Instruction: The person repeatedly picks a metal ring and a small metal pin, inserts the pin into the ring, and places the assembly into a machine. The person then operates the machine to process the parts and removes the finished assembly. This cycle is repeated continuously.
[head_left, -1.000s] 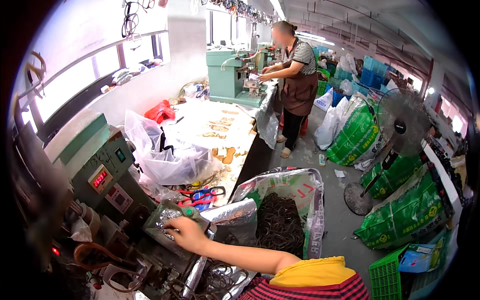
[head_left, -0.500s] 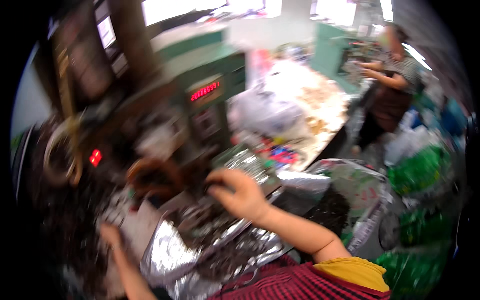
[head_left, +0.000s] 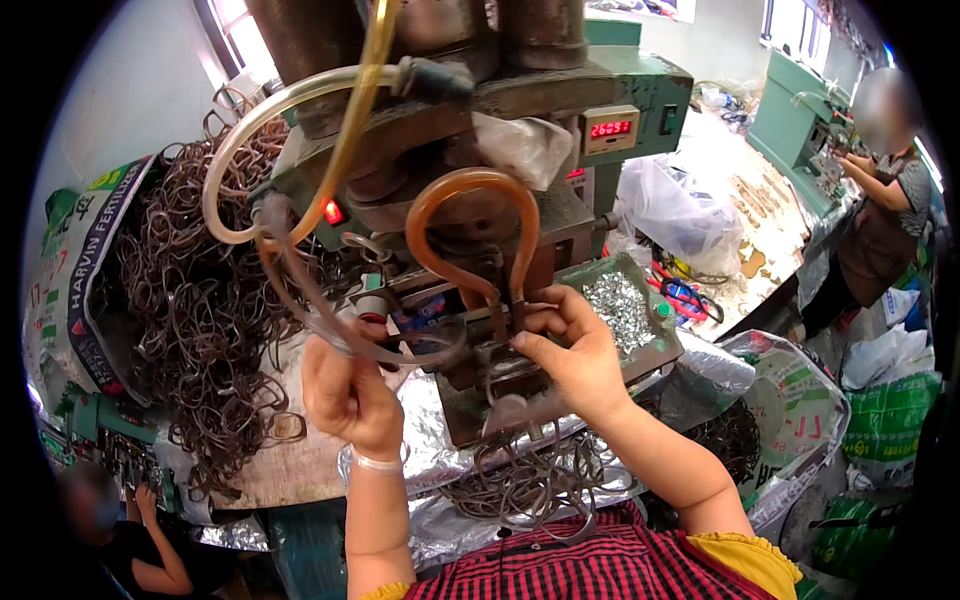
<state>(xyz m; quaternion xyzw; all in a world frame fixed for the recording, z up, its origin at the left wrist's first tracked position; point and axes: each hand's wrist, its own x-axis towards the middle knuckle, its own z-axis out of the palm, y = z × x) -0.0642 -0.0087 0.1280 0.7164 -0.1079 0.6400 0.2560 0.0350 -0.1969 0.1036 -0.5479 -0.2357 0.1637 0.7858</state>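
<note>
My left hand (head_left: 352,392) is closed on a greyish-brown flat band (head_left: 310,300). The band loops up to the left and bends back toward the machine's work point. At the front of a green press-like machine (head_left: 640,95), my right hand (head_left: 578,352) is closed, its thumb and fingers pinched beside the jaw; what they hold is too small to make out. Just above the right fingertips, a thick orange-brown tube (head_left: 420,225) arches over the work point. A pile of similar brown bands (head_left: 190,290) lies left of my left hand.
A tray of small shiny metal pieces (head_left: 618,305) sits right of the jaw. More bands lie on silver foil (head_left: 530,475) before my apron. A clear bag (head_left: 680,210) rests on the right bench. One co-worker (head_left: 880,220) stands far right; another (head_left: 140,550) is at lower left.
The view has swung left and steadied. My left hand has come up from the bench by the pile with a band. My right hand has moved to the machine's jaw and closed.
</note>
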